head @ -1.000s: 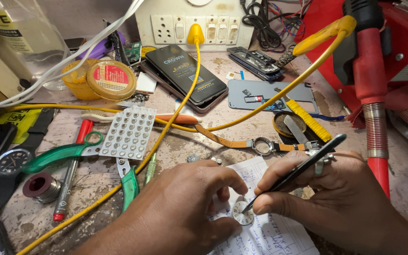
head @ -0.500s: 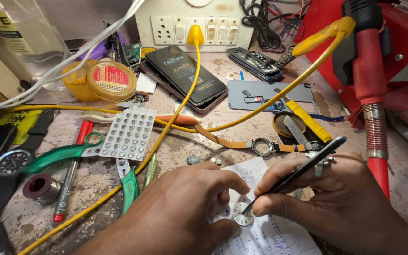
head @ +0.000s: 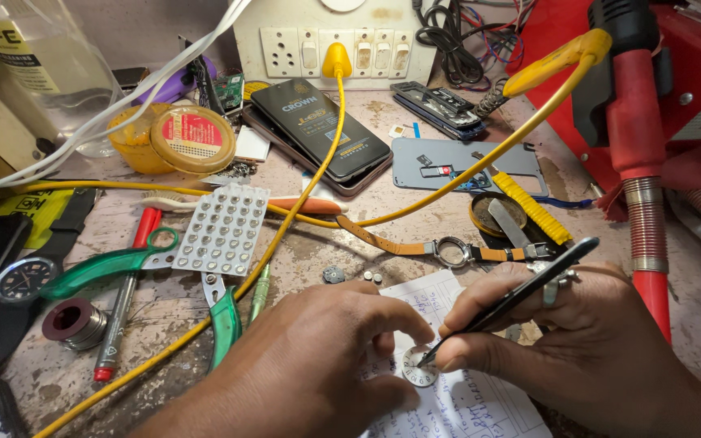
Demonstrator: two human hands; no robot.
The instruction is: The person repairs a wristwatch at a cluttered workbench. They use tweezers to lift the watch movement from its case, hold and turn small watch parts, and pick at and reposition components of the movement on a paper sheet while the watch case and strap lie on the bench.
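The left hand (head: 318,365) rests on a sheet of written paper (head: 456,405) on the surface (head: 302,259); its fingers (head: 403,328) are closed on the edge of a small round watch dial (head: 418,367), which lies on the paper between both hands; the right hand (head: 578,341) grips black tweezers (head: 513,296), fingers closed around them, the tip touching the dial; a blister sheet of button cells (head: 222,229) and green-handled scissors (head: 123,264) lie near the left hand.
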